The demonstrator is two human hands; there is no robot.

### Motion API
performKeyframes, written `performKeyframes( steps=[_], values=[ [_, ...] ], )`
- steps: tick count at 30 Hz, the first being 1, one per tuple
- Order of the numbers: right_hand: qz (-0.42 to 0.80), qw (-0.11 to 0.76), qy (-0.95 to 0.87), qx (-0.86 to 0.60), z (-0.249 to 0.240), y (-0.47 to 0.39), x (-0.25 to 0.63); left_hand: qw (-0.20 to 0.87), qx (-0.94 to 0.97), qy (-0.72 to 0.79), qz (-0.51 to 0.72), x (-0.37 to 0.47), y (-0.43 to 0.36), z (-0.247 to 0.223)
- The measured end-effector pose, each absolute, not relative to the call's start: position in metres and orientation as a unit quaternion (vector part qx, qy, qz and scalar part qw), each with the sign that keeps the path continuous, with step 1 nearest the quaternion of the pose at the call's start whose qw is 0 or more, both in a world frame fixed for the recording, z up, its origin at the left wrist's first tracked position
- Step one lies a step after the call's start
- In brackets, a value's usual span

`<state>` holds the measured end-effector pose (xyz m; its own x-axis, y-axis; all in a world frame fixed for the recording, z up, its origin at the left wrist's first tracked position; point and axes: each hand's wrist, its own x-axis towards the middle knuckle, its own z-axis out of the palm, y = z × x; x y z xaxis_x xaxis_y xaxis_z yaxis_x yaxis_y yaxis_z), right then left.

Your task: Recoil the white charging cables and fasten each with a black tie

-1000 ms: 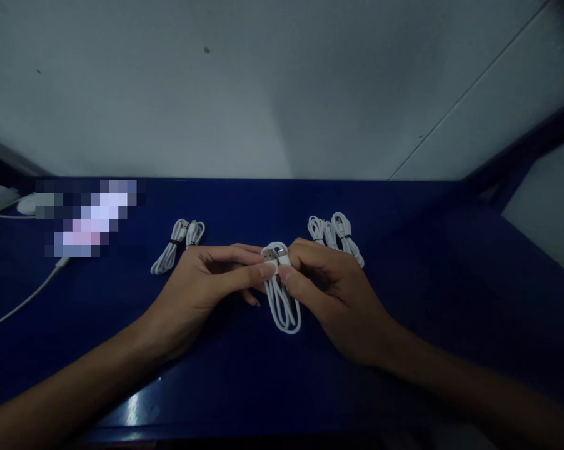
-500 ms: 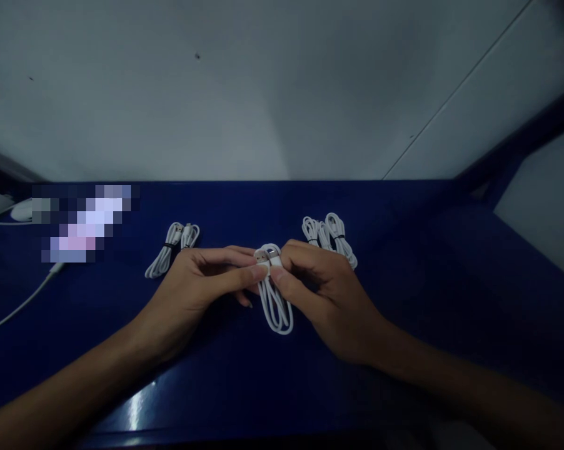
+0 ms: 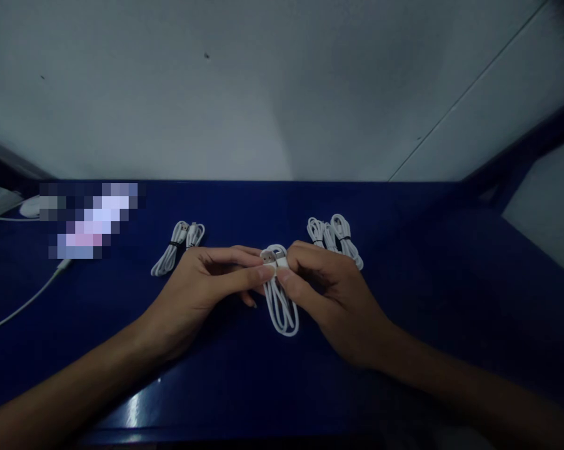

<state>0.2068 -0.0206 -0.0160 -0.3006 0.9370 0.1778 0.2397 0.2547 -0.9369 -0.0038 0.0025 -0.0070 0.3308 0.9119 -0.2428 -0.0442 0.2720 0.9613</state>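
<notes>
Between both hands is a white USB cable (image 3: 282,312), folded into a bundle with its two metal connector ends side by side at the top. My left hand (image 3: 216,275) pinches it near the connectors from the left, thumb in front. From the right, my right hand (image 3: 329,287) grips the same spot, its thumb almost meeting the left one. The cable's loops hang below the thumbs. Whether a tie goes round this bundle is hidden by the fingers.
Coiled white cables with black ties (image 3: 169,250) lie behind my left hand, and more tied cables (image 3: 342,232) behind my right. A pixelated bright object (image 3: 97,219) with a white cord (image 3: 26,306) is at the left on the blue table (image 3: 244,400). A grey wall (image 3: 235,112) rises behind.
The whole scene has shifted slightly to the right in view. Both hands keep their grip on the cable, with hardly any change in finger position.
</notes>
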Motion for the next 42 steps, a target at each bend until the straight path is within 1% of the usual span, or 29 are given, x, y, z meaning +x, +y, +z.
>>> performKeyframes(
  steps=[42],
  values=[
    [0.436,0.417,-0.672,-0.430,-0.0144,-0.0218,0.2062,0.677,0.509,0.403,0.345,-0.0052,0.0050,-0.0061]
  ],
)
